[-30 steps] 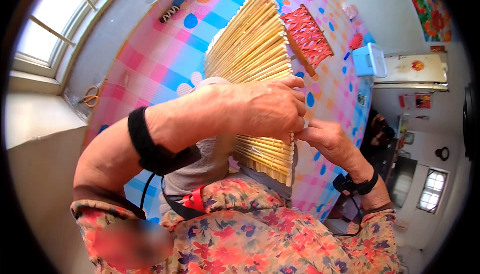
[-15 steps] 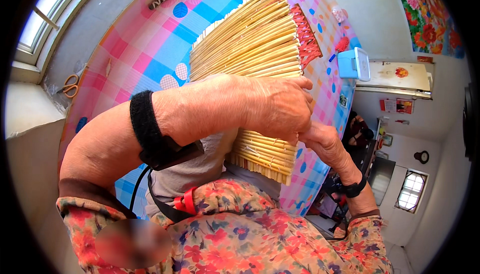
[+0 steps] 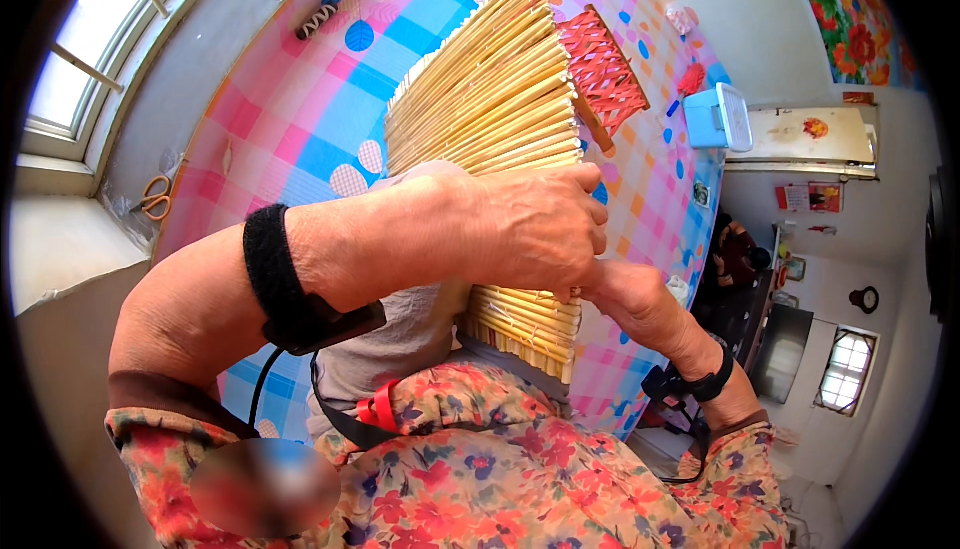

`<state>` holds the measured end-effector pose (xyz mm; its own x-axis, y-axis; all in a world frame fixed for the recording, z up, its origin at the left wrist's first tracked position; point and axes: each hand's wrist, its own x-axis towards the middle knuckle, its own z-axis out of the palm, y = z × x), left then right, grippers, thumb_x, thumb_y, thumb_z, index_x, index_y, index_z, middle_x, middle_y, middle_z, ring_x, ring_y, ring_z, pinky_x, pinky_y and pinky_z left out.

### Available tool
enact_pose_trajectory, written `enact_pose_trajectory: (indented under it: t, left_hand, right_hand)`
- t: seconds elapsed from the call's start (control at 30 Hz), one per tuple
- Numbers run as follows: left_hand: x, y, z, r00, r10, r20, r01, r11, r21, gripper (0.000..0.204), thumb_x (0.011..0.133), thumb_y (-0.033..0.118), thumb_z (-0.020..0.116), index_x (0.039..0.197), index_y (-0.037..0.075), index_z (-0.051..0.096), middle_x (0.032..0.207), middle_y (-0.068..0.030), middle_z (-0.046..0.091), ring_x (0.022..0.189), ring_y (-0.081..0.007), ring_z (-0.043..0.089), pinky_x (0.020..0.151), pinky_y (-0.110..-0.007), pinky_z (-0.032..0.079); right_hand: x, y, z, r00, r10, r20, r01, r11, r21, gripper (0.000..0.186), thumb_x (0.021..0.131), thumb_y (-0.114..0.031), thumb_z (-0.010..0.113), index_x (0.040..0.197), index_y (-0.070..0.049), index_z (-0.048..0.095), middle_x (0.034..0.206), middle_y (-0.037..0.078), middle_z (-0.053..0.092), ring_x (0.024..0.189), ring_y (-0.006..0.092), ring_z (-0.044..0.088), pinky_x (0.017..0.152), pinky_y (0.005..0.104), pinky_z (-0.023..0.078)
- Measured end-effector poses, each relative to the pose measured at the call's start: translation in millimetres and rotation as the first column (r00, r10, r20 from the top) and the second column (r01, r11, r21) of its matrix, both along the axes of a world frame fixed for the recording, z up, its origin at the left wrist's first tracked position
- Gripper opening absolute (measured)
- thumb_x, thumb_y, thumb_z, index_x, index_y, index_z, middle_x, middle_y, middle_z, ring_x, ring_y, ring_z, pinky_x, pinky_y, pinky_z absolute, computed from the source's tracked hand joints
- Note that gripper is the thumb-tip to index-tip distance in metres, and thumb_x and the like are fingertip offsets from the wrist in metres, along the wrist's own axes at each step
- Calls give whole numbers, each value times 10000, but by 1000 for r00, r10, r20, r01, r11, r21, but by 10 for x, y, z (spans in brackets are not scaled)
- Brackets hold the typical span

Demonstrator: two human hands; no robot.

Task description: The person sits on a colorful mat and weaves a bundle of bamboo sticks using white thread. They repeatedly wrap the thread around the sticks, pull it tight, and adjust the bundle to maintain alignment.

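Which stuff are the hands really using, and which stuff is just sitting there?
In use: straw mat; left hand lying across it; right hand at its edge.

Just lying about: red woven piece, blue box, scissors, checked cloth.

Matt straw mat [image 3: 490,109] on glossy checked tablecloth [image 3: 300,119].
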<state>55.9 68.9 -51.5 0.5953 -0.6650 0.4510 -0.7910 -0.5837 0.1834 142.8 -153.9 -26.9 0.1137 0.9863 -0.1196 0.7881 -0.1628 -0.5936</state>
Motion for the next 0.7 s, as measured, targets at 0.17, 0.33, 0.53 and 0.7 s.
enact_pose_trajectory:
  t: [0.17, 0.33, 0.53, 0.7]
  left_hand:
    - [32, 30, 9, 999, -1, 47, 3, 999, -41, 162, 782, 343, 653, 790, 182, 669, 781, 56, 642, 860, -138, 590, 800, -322, 345]
    - [10, 56, 77, 1000, -10, -25, 9, 998, -56, 206, 739, 283, 656, 806, 108, 569, 758, 3, 551, 832, -174, 566, 794, -331, 380]
    - [46, 83, 140, 997, 17, -77, -15, 1000, 25, 346, 693, 368, 716, 813, 86, 555, 771, -31, 551, 815, -205, 572, 822, -348, 402]
    - [28, 36, 151, 992, 69, -108, -57, 993, 106, 376, 686, 368, 728, 855, 79, 557, 788, -39, 557, 825, -211, 575, 811, -348, 418]
  right_hand:
    - [-113, 97, 76, 994, -83, -76, 81, 996, -29, 144, 851, -11, 616, 993, -17, 593, 805, 141, 602, 727, 322, 621, 626, 372, 493]
    - [-203, 134, 187, 958, -238, -160, 213, 964, -158, 206, 893, -39, 529, 1095, -4, 549, 742, 127, 602, 663, 275, 620, 629, 323, 499]
    - [-372, 148, 82, 923, -345, -172, 348, 937, -18, 277, 884, -7, 465, 1161, 6, 471, 804, 218, 618, 749, 407, 623, 655, 432, 494]
    - [-491, 171, 3, 922, -363, -138, 368, 930, 16, 326, 882, -7, 470, 1204, 7, 425, 871, 271, 588, 843, 478, 567, 698, 479, 478]
